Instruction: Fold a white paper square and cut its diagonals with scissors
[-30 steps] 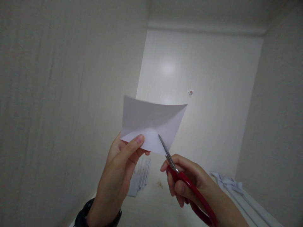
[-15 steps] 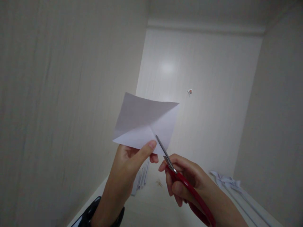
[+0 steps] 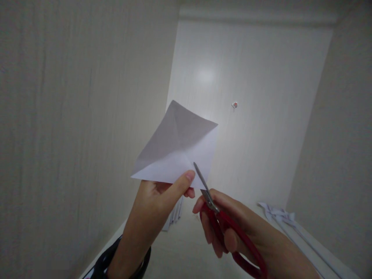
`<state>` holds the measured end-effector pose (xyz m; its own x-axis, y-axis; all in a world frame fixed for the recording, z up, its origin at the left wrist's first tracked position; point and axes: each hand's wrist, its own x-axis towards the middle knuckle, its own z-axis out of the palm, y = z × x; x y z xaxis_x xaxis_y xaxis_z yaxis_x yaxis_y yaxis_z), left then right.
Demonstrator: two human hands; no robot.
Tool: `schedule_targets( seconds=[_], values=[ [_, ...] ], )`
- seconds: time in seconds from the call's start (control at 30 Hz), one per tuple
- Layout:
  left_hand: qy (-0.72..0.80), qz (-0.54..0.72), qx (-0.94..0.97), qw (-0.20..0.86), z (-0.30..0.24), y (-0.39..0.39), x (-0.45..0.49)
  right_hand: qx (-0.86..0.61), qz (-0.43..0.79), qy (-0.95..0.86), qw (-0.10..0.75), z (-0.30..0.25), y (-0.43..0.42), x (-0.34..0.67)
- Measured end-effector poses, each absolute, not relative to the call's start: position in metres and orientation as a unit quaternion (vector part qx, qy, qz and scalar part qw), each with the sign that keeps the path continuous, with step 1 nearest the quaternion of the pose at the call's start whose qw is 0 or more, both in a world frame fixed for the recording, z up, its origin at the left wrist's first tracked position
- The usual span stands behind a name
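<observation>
A white sheet of paper (image 3: 174, 149) with diagonal creases is held up in front of me. My left hand (image 3: 162, 197) pinches its lower edge, thumb on top and fingers underneath. My right hand (image 3: 223, 221) grips red-handled scissors (image 3: 213, 209), its fingers in the loops. One blade lies over the paper's lower right corner, beside my left thumb; most of the other blade is hidden beneath the sheet. The blades are apart, pointing up and left along a crease.
Behind the hands is a pale wood-grain surface with a small white and orange mark (image 3: 235, 105). Thin white paper strips or rolls (image 3: 175, 212) lie below the left hand. Folded white paper pieces on long sticks (image 3: 279, 214) lie at right. Pale panels rise on both sides.
The paper has turned and tilted, its top left corner now higher and further right. The scissors' handles have spread wider. The camera view has shifted slightly.
</observation>
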<state>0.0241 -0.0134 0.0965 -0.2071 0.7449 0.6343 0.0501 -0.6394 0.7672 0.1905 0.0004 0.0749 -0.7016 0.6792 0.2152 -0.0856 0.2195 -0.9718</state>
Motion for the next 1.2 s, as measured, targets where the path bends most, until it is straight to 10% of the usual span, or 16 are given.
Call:
schedule_targets(
  seconds=[1.2],
  values=[
    [0.378,0.692,0.581,0.201,0.102,-0.018,0.020,-0.241,0.511,-0.765,0.309,0.083,0.003,0.188]
  ],
)
